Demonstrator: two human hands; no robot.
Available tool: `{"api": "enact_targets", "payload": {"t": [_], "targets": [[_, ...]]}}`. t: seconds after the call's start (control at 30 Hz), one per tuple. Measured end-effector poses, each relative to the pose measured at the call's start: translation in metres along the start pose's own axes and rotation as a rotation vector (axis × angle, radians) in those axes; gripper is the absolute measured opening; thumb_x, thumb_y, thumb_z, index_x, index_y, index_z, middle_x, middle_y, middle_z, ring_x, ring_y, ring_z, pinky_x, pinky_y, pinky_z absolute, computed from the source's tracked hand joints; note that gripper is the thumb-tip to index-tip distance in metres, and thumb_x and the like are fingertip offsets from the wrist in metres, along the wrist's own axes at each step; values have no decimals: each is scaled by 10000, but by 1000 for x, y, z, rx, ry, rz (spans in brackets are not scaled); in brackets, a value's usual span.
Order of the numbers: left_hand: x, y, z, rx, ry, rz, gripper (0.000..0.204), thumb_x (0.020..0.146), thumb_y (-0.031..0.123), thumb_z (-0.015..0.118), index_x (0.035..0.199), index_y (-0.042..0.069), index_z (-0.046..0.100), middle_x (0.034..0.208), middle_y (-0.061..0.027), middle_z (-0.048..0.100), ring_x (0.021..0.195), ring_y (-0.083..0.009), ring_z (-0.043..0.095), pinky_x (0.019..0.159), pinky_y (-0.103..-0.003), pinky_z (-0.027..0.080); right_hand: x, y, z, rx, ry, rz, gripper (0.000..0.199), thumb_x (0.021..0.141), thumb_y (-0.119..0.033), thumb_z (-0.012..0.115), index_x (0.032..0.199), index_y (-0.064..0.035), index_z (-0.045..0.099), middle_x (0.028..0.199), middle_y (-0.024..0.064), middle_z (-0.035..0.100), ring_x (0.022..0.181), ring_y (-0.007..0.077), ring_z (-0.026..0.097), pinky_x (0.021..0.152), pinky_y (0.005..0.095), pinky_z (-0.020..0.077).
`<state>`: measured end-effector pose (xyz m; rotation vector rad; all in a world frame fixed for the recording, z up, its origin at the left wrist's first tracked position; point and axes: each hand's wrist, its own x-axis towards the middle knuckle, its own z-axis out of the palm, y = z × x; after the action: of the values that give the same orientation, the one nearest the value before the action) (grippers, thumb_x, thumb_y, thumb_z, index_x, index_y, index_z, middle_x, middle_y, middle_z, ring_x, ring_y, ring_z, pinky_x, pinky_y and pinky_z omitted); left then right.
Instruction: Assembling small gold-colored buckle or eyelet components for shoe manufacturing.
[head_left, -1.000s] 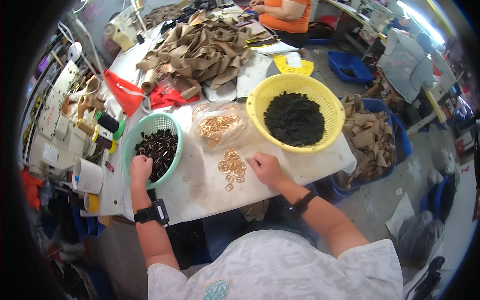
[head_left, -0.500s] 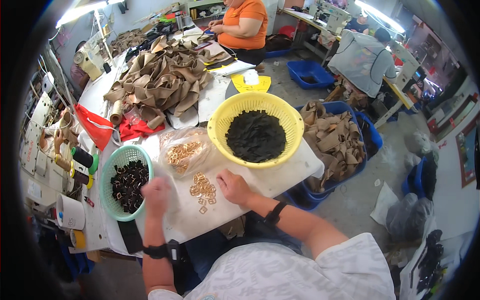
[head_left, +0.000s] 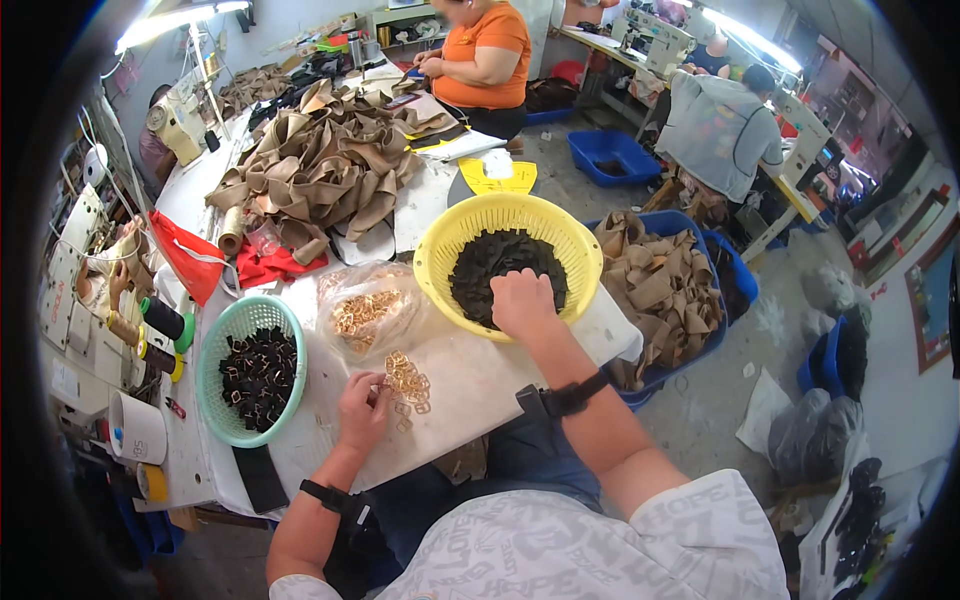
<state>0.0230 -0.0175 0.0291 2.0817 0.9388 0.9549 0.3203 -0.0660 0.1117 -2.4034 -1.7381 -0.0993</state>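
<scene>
Head camera, viewed from my station. The left hand (head_left: 363, 408) is at the left side of a small loose pile of gold loops (head_left: 408, 378), thumb and fingers drawn narrow, tips at the pile's margin. The right hand (head_left: 525, 303) reaches over the near rim of a yellow basket (head_left: 573, 232), fingers bent down onto the black pieces (head_left: 495, 262) inside. Its fingertips are hidden, and the left's are too small in my view: whether either hand grips anything, I cannot tell.

Layout. The gold loops lie directly on the white tabletop (head_left: 480, 390), close to its near edge; a few have strayed toward that edge. Just beyond them sits a clear plastic bag (head_left: 350, 345) with more gold loops in it. The yellow basket stands near the tabletop's right corner. Toward the left edge I note a turquoise basket (head_left: 208, 375) of black pieces with gold loops among them; a flat black strip (head_left: 260, 478) runs from beside it to the near edge.

Farther up the tabletop: a large heap of brown pieces (head_left: 325, 160). Off the right edge, on the floor: a blue bin (head_left: 722, 300) filled with similar brown pieces. Beyond the heap, a person in orange (head_left: 487, 75).
</scene>
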Motion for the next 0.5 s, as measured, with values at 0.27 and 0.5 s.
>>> {"api": "enact_targets", "payload": {"t": [0.27, 0.5], "targets": [[3, -7, 6, 78, -8, 33, 90, 780, -22, 663, 858, -9, 621, 884, -110, 582, 625, -191, 590, 578, -278, 485, 16, 8, 10, 90, -250, 11, 162, 765, -88, 566, 846, -38, 697, 848, 169, 689, 827, 323, 679, 717, 410, 538], [1, 11, 4, 140, -16, 9, 136, 754, -20, 684, 851, -6, 590, 887, -117, 571, 660, -222, 599, 606, -299, 489, 11, 3, -6, 89, -131, 125, 147, 750, -82, 565, 806, -25, 689, 821, 181, 681, 806, 334, 675, 706, 420, 539]]}}
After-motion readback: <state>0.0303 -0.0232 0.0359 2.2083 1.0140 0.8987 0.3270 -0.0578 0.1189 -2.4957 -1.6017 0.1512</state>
